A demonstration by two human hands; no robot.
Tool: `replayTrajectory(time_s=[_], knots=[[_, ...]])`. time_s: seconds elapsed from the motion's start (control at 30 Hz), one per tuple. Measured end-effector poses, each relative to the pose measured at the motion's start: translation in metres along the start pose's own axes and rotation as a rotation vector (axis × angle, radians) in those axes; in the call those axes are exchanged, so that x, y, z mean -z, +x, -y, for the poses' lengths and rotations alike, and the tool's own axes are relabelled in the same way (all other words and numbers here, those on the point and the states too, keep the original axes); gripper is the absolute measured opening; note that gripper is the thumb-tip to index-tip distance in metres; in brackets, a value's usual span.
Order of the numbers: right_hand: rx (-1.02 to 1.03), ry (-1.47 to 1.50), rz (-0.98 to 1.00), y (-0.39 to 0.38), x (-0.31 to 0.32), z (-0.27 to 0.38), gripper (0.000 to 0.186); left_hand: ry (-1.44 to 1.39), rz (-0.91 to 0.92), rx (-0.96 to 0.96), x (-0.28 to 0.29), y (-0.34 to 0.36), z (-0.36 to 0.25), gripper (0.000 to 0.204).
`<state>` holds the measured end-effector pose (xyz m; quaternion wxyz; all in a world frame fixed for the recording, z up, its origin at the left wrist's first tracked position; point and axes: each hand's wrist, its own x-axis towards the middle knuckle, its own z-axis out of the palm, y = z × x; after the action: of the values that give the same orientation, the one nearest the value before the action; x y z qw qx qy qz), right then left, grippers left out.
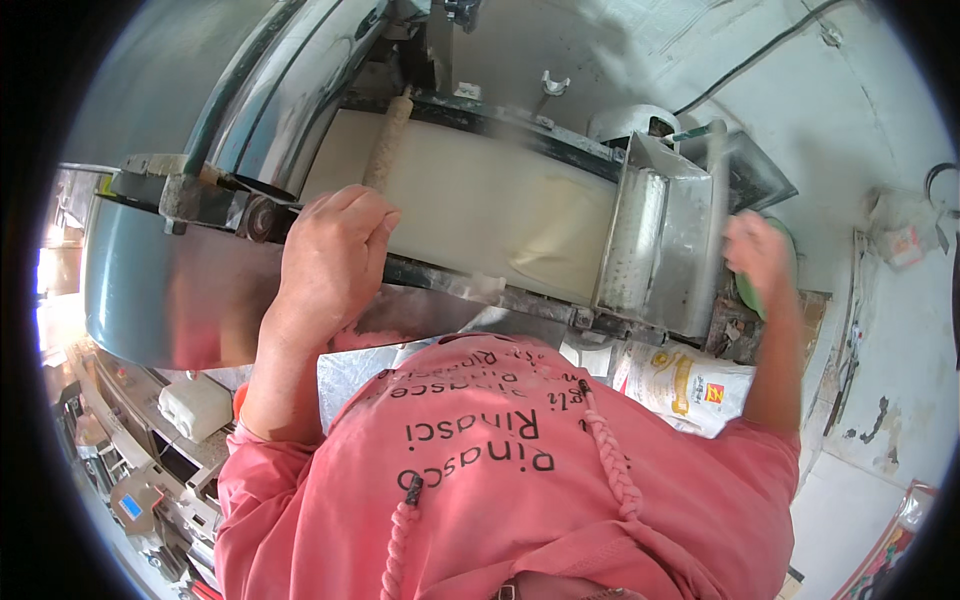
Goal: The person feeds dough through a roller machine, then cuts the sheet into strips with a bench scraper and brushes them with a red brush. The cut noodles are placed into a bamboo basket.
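My left hand is closed at the near end of a floury rolling pin, which lies across the pale belt of a dough machine. The hand hides that end of the pin. To the right on the belt, a smooth pale sheet of dough shows a fold, and its edges are hard to tell from the belt. My right hand is smeared by motion beside the right end of the machine. Close to it stand a metal hopper with a pale roller and a green rounded part.
Shiny curved metal covers rise at the machine's left, above a large blue-green housing. A printed white sack sits below the hopper. A white wall and a dark cable are behind. Shelves with a folded white cloth stand lower left.
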<state>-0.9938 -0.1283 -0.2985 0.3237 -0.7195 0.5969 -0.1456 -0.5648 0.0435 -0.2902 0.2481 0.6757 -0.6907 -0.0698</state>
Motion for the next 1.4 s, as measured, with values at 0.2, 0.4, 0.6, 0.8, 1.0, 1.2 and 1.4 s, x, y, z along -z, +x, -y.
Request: replayTrajectory(time_s=[0.2,0.4,0.6,0.8,1.0,1.2,1.4], knots=[[1.154,-0.526,0.078,0.057,-0.132,0.012,0.022,0.009,-0.024,0.005,-0.001,-0.002,0.001,0.008],[1.022,-0.719,0.341,0.086,-0.158,0.022,0.03,0.002,-0.04,0.021,-0.002,0.0,-0.002,0.005],[0.858,-0.693,-0.854,0.197,-0.081,-0.003,0.024,0.012,-0.1,0.027,-0.008,0.0,-0.001,0.003],[-0.071,0.811,-0.536,0.249,-0.056,-0.063,0.038,-0.001,-0.102,0.144,-0.015,-0.008,0.005,0.009],[0.053,1.036,-0.7,0.235,-0.087,-0.085,0.035,0.075,-0.138,0.051,-0.024,-0.017,0.009,0.007],[0.236,0.112,-0.665,0.239,-0.076,-0.116,0.048,0.085,-0.227,0.024,-0.02,-0.02,-0.001,0.009],[0.022,-0.661,-0.853,0.176,-0.07,-0.03,0.051,0.212,-0.539,-0.306,0.027,-0.075,-0.005,0.041]])
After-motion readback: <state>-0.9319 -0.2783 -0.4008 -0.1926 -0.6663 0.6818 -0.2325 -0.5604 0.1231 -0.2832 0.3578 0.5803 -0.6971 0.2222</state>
